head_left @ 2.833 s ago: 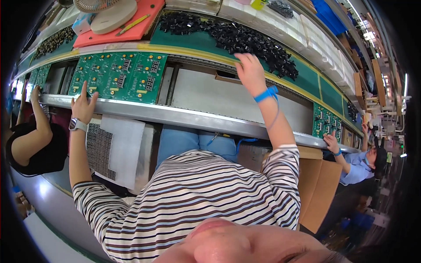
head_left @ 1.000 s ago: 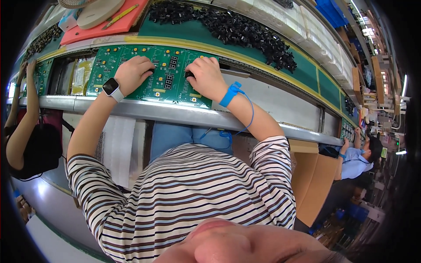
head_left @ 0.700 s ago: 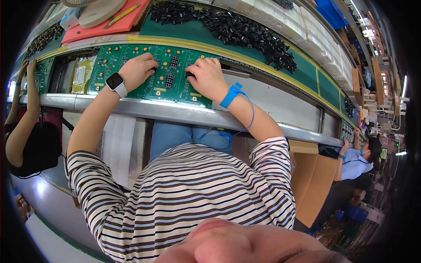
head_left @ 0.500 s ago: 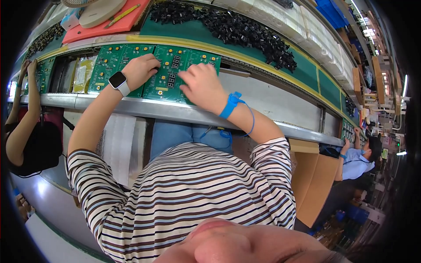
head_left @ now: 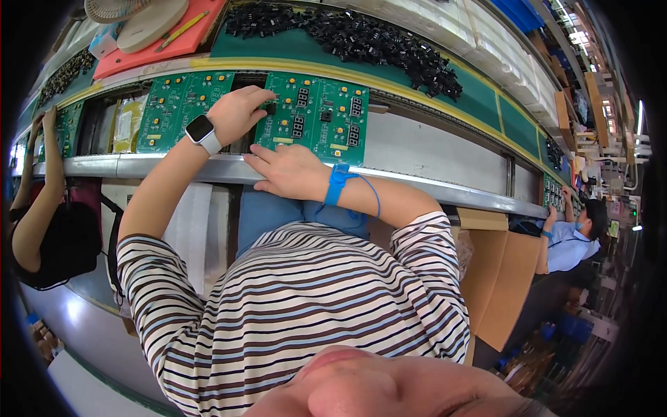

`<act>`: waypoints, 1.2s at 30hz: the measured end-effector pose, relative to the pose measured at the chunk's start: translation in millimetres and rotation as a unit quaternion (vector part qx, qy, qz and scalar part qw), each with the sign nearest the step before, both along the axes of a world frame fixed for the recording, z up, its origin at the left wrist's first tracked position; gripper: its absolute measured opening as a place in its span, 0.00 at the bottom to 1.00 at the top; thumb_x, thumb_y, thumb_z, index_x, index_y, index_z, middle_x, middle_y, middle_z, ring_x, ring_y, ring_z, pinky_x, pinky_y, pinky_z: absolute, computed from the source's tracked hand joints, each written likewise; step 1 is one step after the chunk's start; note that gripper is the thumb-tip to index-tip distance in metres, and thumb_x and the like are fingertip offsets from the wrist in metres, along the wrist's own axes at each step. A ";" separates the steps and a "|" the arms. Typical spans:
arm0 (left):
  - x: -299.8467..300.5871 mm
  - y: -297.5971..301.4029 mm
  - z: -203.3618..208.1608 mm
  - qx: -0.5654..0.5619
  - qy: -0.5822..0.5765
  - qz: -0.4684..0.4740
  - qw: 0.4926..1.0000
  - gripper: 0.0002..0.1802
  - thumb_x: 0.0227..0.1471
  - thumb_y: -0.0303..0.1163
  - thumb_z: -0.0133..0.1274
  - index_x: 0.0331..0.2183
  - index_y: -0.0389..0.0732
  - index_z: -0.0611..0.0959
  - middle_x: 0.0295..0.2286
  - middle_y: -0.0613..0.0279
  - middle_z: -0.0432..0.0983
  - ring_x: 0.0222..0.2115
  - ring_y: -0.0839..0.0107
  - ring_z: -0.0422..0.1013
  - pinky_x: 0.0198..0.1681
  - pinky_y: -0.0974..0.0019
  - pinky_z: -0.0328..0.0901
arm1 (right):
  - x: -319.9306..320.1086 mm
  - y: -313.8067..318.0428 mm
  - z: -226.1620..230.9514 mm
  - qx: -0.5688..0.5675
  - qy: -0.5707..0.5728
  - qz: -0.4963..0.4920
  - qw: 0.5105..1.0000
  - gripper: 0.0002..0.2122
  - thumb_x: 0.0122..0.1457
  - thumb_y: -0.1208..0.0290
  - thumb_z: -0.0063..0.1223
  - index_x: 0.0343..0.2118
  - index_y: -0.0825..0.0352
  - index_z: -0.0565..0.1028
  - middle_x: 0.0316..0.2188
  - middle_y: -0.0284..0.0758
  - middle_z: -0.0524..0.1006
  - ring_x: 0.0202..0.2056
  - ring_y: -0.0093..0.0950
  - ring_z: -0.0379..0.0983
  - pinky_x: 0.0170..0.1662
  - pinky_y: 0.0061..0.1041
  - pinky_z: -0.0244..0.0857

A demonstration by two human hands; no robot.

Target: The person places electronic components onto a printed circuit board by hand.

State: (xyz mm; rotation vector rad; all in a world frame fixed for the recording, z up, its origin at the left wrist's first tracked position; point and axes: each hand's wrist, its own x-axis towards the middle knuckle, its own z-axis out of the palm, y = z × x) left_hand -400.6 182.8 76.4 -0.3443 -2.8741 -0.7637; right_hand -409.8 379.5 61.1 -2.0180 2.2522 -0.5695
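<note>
Your left hand [head_left: 242, 111] touched a black component [head_left: 271, 109], pinch unclear; right of it lay the circuit board [head_left: 313, 118]; your right hand [head_left: 288, 169], fingers spread, could have jolted the board, skewing the component.

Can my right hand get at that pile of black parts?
Probably yes: from the right hand, the way over the green circuit board to the pile of black parts looks free, with the left hand left of it.
</note>
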 end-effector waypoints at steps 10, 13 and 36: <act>103.7 -101.6 -0.5 -0.015 0.086 0.241 0.967 0.14 0.49 0.31 0.55 0.40 0.40 0.78 0.39 0.54 0.75 0.40 0.54 0.71 0.43 0.61 0.66 | -11.8 44.4 9.9 0.072 -0.001 -0.014 0.997 0.23 0.51 0.57 0.55 0.46 0.67 0.69 0.49 0.38 0.71 0.33 0.36 0.74 0.33 0.31 0.70; 170.4 -150.5 -13.7 -0.044 0.080 0.354 0.931 0.16 0.50 0.34 0.54 0.41 0.39 0.78 0.41 0.53 0.74 0.43 0.55 0.70 0.46 0.61 0.64 | -18.4 93.0 14.2 0.057 -0.005 -0.072 0.996 0.22 0.51 0.60 0.57 0.46 0.67 0.71 0.49 0.39 0.72 0.40 0.36 0.75 0.38 0.29 0.71; 393.5 26.8 -80.7 -0.096 -0.051 0.585 0.804 0.27 0.41 0.37 0.60 0.44 0.35 0.74 0.42 0.54 0.69 0.43 0.56 0.67 0.44 0.60 0.66 | -48.0 121.6 53.5 0.077 0.026 -0.248 0.965 0.14 0.56 0.68 0.52 0.44 0.68 0.74 0.39 0.45 0.76 0.40 0.42 0.73 0.44 0.35 0.67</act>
